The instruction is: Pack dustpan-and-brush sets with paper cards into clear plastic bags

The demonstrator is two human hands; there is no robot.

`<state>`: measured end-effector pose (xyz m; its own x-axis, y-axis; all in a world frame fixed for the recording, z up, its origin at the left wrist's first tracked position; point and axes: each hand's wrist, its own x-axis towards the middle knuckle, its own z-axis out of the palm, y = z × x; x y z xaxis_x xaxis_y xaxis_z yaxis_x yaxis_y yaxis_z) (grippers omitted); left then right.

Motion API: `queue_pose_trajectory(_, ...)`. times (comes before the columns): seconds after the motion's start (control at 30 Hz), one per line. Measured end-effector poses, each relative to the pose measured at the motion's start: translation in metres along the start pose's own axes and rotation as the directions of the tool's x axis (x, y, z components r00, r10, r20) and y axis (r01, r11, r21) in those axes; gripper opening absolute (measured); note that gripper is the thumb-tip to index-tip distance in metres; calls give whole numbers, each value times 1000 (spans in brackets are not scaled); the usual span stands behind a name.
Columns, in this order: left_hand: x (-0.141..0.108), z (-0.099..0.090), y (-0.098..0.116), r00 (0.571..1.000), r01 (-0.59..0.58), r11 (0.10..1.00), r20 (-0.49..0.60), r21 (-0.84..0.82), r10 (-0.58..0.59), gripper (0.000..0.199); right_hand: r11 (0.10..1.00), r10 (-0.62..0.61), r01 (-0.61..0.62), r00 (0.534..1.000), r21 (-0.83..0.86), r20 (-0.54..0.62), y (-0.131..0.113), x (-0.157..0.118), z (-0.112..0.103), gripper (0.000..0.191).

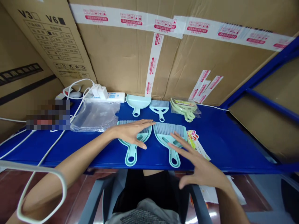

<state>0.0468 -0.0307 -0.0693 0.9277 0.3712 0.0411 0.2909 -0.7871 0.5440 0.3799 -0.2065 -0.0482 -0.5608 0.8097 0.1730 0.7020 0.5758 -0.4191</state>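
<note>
Two mint-green brush and dustpan sets lie side by side near the front of the blue table, each brush resting in its pan. Over the left set (131, 152) stretches my left hand (132, 132), fingers extended and thumb apart; whether it touches the bristles I cannot tell. My right hand (195, 161) has its fingers spread, with the fingertips over the right set (174, 154). Neither hand grips anything. Behind them lie a separate mint dustpan (138, 102) and a light blue hand brush (160, 109). A green set in a clear bag (184, 107) is further right.
Clear plastic bags (98, 115) are stacked at the left, before a white power strip (116, 97) with cables. Printed cards (197, 144) lie right of the sets. Cardboard (121, 59) walls the back, and a blue metal frame (271, 104) stands at the right.
</note>
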Motion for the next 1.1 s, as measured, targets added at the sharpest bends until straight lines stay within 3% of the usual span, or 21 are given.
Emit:
queue_pose_trajectory(0.07,0,1,-2,1000,1,1000,-4,-1,-1,115,989,130,-115,975,91,-182,10,-11,-12,84)
queue_pose_trajectory(0.1,-1,2,-3,1000,-2,1000,-11,-2,2,114,969,244,-217,920,118,-308,19,-16,-16,69)
queue_pose_trajectory(0.13,-1,2,-5,1000,-3,1000,-20,-1,3,112,933,359,-334,834,133,-419,29,-21,-18,59)
queue_pose_trajectory(0.17,-1,2,-6,1000,-3,1000,-27,0,3,111,887,447,-441,750,135,-487,39,-24,-18,57)
queue_pose_trajectory(0.2,-1,2,-6,999,0,1000,-33,0,0,110,843,506,-525,705,115,-497,49,-27,-16,62)
queue_pose_trajectory(0.37,-1,0,-4,999,31,1000,-11,-2,-31,108,744,599,-662,720,-88,-349,82,-26,-1,91)
queue_pose_trajectory(0.53,0,-4,2,997,-10,1000,-75,-24,8,108,736,655,-676,700,33,-283,97,-11,-9,86)
queue_pose_trajectory(0.63,3,-10,8,973,-80,994,-223,-71,62,89,760,642,-637,707,128,-297,105,-7,-16,75)
queue_pose_trajectory(0.77,6,-21,13,846,-112,984,-533,-135,23,44,796,593,-596,731,106,-338,110,-11,-19,38)
queue_pose_trajectory(0.93,8,-27,10,659,-11,982,-740,-191,-136,41,784,617,-573,679,238,-397,114,-15,-19,47)
queue_pose_trajectory(1.1,9,-27,8,615,45,971,-760,-233,-211,45,766,642,-504,617,398,-455,110,-16,-25,51)
